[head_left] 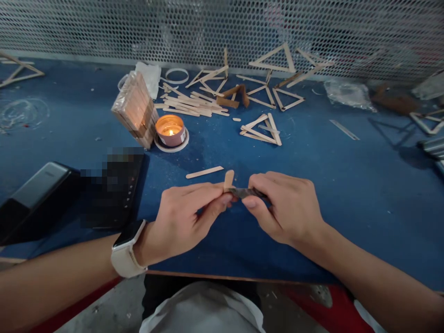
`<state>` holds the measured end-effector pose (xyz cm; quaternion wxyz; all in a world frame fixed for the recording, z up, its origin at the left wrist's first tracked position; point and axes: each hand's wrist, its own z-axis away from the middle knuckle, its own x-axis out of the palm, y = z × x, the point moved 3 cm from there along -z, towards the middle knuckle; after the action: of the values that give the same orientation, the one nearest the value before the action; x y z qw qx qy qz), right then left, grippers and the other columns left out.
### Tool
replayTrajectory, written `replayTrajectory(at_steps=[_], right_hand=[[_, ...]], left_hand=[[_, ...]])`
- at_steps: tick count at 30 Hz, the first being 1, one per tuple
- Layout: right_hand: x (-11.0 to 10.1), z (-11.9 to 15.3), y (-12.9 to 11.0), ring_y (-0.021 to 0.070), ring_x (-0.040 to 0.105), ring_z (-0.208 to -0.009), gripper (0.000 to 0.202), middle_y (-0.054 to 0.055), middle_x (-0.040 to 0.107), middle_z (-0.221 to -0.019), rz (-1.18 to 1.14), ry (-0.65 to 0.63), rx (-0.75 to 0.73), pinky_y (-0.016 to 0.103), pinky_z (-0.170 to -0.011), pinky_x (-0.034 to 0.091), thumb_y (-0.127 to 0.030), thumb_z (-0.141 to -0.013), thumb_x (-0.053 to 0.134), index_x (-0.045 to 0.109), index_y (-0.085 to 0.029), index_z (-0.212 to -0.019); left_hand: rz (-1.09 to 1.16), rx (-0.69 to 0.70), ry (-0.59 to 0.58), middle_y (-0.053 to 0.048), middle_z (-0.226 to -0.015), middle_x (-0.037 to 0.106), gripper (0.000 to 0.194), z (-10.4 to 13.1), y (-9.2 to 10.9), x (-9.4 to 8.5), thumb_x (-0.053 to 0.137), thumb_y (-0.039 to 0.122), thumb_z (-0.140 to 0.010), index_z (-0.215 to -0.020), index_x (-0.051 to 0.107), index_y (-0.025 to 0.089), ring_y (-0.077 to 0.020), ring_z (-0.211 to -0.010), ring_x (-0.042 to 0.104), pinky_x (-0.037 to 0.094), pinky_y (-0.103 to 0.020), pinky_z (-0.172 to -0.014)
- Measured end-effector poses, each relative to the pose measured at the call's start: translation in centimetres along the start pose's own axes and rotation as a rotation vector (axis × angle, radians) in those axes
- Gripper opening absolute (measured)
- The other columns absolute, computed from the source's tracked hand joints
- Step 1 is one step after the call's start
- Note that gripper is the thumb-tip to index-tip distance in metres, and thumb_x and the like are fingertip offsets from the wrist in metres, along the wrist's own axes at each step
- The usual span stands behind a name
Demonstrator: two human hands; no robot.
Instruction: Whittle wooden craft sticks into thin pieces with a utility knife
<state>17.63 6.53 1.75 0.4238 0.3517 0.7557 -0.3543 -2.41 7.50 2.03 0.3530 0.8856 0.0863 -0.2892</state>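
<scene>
Held stick: here it is, a pale, flat, round-ended wooden stick point(229, 178), at the tips of the left hand point(189, 208), over the near part of the blue tabletop point(333, 185).
Stick's long axis: running near to far, rounded end on the far side; the near end is lost behind the fingers.
Left fingers: pinched on that stick, thumb on the near side.
Right fingers: the right hand point(286, 203) is wrapped round a dark, narrow blade tool point(244, 192), thumb along its near side.
Blade against stick: there's the crossing! The tool points left, roughly square to the stick, its tip at the wood right beside the left fingertips; contact looks likely, but its depth can't be told.
Nearer hand: the left, already on the wood; the right sits just right of it, reaching it only through the tool.
Loose piece: a pale wooden stick with one slanted end point(204, 172), just far of the left hand, lying left to right.
</scene>
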Motion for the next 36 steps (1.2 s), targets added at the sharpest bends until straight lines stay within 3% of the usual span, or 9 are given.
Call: replayTrajectory(at_steps=[9, 19, 27, 32, 36], right_hand=[[0.2, 0.4, -1.8, 0.0138, 0.054, -0.055, 0.067, 0.0, 0.062, -0.063, -0.06, 0.013, -0.07, 0.031, -0.057, 0.032, -0.061, -0.114, 0.024, 0.062, -0.019, -0.077], [-0.3, 0.0, -0.6, 0.0123, 0.048, -0.051, 0.068, -0.001, 0.052, -0.057, -0.002, 0.021, -0.031, 0.031, -0.053, 0.027, -0.065, -0.112, 0.023, 0.051, -0.02, -0.069], [-0.6, 0.1, -0.5, 0.012, 0.047, -0.049, 0.067, -0.001, 0.052, -0.057, -0.019, 0.019, -0.023, 0.031, -0.052, 0.028, -0.064, -0.112, 0.025, 0.051, -0.02, -0.068], [-0.5, -0.2, 0.0, 0.0113, 0.044, -0.048, 0.061, -0.002, 0.048, -0.055, 0.028, 0.027, 0.012, 0.029, -0.051, 0.027, -0.056, -0.113, 0.031, 0.05, -0.021, -0.068], [-0.6, -0.3, 0.0, 0.0106, 0.041, -0.048, 0.057, -0.003, 0.046, -0.056, -0.021, 0.039, -0.007, 0.029, -0.051, 0.028, -0.053, -0.114, 0.032, 0.047, -0.021, -0.068]], left_hand=[[0.038, 0.054, -0.099, 0.001, -0.087, 0.081, 0.012, 0.9, -0.3, 1.7, 0.062, 0.014, -0.102, -0.097, 0.072, 0.019, -0.0118, -0.078, 0.079, 0.06, -0.018, -0.071], [0.073, 0.026, 0.052, 0.0, -0.094, 0.085, 0.007, 0.1, 0.3, 0.1, 0.069, 0.013, -0.099, -0.096, 0.073, 0.017, -0.0088, -0.079, 0.081, 0.061, -0.011, -0.075], [0.103, 0.013, 0.049, 0.001, -0.092, 0.084, 0.009, 0.0, 0.3, 0.0, 0.068, 0.012, -0.1, -0.094, 0.072, 0.017, -0.0067, -0.076, 0.079, 0.061, -0.009, -0.074], [0.119, 0.002, 0.072, 0.0, -0.098, 0.085, 0.008, 0.1, 0.4, -0.6, 0.069, 0.013, -0.1, -0.096, 0.075, 0.016, -0.0075, -0.087, 0.08, 0.062, -0.011, -0.087], [0.135, -0.038, 0.038, 0.0, -0.094, 0.085, 0.008, 0.0, 0.5, -0.7, 0.068, 0.014, -0.1, -0.098, 0.076, 0.015, -0.0045, -0.072, 0.076, 0.06, -0.009, -0.073]])
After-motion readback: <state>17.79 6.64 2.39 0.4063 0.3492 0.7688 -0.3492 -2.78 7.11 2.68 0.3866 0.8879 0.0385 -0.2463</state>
